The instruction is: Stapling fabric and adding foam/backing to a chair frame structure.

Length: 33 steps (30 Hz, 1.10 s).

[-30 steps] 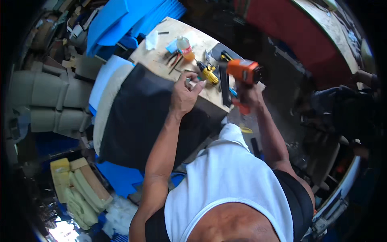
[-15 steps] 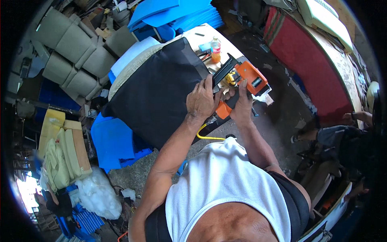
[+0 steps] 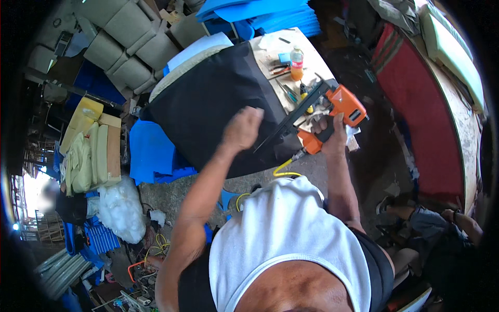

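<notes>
My right hand (image 3: 332,132) is wrapped round the dark grip of an orange and black pneumatic staple gun (image 3: 347,106). A yellow air hose (image 3: 283,167) joins the base of its handle. The gun's long dark magazine rail (image 3: 296,118) slants down to the left, over the edge of a black fabric-covered panel (image 3: 208,99). Above that fabric, apart from the gun, my left hand (image 3: 243,130) is closed with its fingers drawn together. Whatever it may hold is too small to make out.
On the pale tabletop (image 3: 265,47) stand a bottle of orange liquid (image 3: 296,65), pliers (image 3: 280,69) and several hand tools. Blue foam sheets (image 3: 150,151) lie at the left. A red-sided bench (image 3: 421,119) runs along the right. Another person's arm (image 3: 465,226) shows at lower right.
My left hand has left the staple gun and moved left over the black fabric. The gun's rail now reaches farther out toward the lower left. My head view has shifted.
</notes>
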{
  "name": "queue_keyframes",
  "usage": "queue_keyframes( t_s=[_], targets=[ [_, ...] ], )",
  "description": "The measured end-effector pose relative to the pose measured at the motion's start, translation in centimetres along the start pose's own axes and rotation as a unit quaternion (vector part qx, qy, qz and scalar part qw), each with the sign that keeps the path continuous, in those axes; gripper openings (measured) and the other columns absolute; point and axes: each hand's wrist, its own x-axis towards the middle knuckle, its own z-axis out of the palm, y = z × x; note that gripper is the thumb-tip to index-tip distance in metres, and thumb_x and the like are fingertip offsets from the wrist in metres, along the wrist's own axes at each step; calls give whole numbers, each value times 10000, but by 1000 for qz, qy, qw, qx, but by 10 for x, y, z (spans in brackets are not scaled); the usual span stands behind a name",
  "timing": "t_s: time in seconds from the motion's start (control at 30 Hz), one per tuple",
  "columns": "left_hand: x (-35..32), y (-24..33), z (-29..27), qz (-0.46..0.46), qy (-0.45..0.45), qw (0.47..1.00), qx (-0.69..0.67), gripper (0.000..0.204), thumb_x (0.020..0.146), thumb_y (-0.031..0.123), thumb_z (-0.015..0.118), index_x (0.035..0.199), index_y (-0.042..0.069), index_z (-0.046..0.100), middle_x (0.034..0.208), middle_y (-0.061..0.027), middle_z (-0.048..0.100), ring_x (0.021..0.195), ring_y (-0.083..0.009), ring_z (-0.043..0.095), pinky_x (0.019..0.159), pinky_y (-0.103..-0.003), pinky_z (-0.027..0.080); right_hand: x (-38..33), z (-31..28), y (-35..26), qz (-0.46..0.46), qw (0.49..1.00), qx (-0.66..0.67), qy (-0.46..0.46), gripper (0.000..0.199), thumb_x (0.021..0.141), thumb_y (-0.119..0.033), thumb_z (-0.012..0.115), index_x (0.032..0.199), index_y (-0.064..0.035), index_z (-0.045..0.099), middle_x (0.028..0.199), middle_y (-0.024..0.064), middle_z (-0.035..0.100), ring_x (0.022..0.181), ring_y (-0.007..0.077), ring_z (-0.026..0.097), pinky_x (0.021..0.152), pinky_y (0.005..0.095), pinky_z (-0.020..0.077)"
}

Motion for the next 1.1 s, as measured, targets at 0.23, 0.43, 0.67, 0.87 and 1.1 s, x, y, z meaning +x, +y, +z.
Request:
queue_keyframes(
  t_s=[0.23,0.43,0.67,0.87,1.1],
  targets=[
    [-4,85,-108,106,110,936,-316,191,926,53,676,1116,66,672,934,5,650,821,-42,576,698,-191,479,24,13,-42,7,964,31,-263,757,803,-688,652,1211,-62,533,623,-13,480,539,135,489,581,315,428],
    [1,138,-105,219,221,861,-402,225,909,45,700,1104,0,596,926,-58,686,841,-54,637,680,-170,513,16,50,-33,-8,977,39,-211,878,705,-801,621,1157,-50,564,542,-70,430,437,59,437,479,280,455],
    [7,154,-86,140,264,894,-335,181,887,60,727,993,-4,594,825,-41,671,743,-42,637,631,-191,528,22,37,-22,57,962,71,-257,826,721,-758,668,1166,-72,558,585,-37,496,513,123,521,549,340,463],
    [14,165,-74,120,185,941,-258,190,873,102,759,973,28,615,820,-6,670,712,-36,610,610,-192,501,19,34,-15,80,957,84,-268,766,756,-736,655,1142,-80,566,572,-59,453,479,92,454,517,302,437],
    [-27,104,-62,71,62,974,-207,531,919,307,700,1335,25,526,1189,-87,627,1165,-179,567,989,-332,450,28,24,-27,72,971,95,-205,803,727,-757,662,1162,-87,579,568,-47,452,482,121,475,524,325,426]
  ],
)
